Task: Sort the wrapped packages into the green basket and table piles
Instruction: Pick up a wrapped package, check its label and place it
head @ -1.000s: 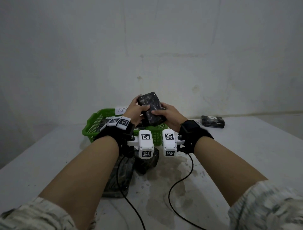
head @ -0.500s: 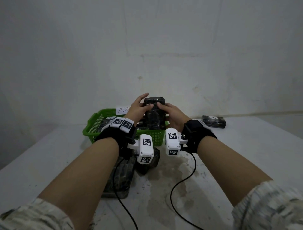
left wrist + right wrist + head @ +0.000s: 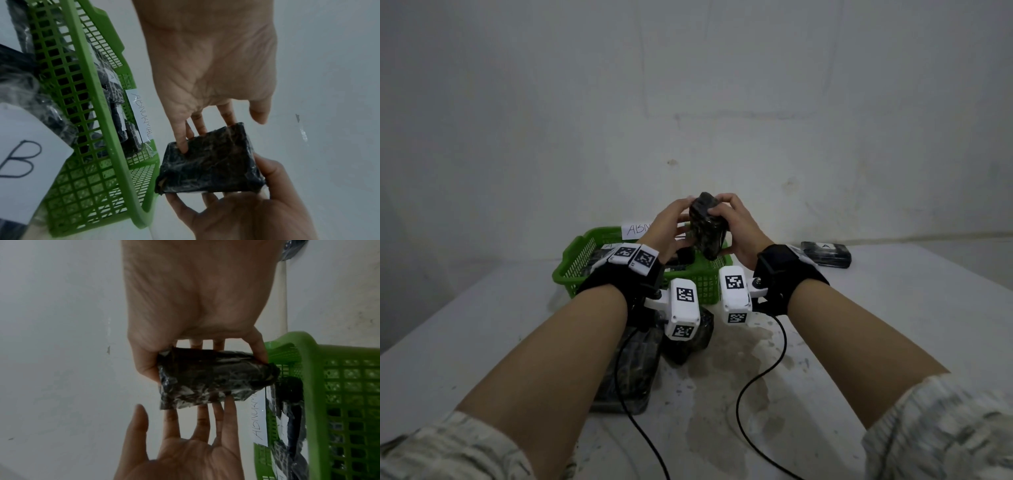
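Observation:
A dark, plastic-wrapped package is held in the air above the green basket. My right hand grips it, thumb on one end and fingers on the other. My left hand has straight fingers whose tips touch the package's flat face. The basket carries a paper label reading ABNORMAL on its far rim, and several dark wrapped packages lie inside it.
A wrapped package marked A lies alone on the white table at the back right. Two more dark packages lie on the table under my wrists; one bears a B label. A wall stands close behind the basket.
The package has been turned in my hands from upright to tilted and edge-on. Both hands stay above the basket, and the left fingers have come back onto the package.

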Demonstrator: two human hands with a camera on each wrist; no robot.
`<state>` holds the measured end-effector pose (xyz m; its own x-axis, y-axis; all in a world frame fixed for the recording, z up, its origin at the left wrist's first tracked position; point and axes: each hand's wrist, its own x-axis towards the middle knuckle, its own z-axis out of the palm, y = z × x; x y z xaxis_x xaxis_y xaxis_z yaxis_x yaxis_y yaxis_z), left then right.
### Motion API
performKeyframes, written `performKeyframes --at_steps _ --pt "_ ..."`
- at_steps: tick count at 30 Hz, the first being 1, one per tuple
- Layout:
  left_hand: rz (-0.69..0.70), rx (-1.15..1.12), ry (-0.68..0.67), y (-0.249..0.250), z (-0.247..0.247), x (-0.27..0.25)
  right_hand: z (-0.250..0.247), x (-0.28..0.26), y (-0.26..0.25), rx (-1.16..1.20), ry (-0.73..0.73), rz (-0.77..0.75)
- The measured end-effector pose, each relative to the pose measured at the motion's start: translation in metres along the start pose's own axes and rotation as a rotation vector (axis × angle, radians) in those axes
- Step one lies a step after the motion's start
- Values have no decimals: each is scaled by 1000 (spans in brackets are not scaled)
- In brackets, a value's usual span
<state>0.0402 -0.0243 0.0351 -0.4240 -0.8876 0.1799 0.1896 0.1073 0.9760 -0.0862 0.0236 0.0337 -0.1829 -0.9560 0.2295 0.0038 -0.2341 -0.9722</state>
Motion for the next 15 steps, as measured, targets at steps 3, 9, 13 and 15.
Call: performKeyframes --at_steps 3,9,13,15 --pt "25 54 27 0 2 2 3 -1 0 -3 2 -41" --pt "32 51 72 -2 -2 6 3 -3 2 6 -39 3" --pt "48 18 44 -6 -3 4 5 -2 -3 -6 25 -12" --pt "84 13 21 -6 -4 2 6 -3 -7 7 -7 -5"
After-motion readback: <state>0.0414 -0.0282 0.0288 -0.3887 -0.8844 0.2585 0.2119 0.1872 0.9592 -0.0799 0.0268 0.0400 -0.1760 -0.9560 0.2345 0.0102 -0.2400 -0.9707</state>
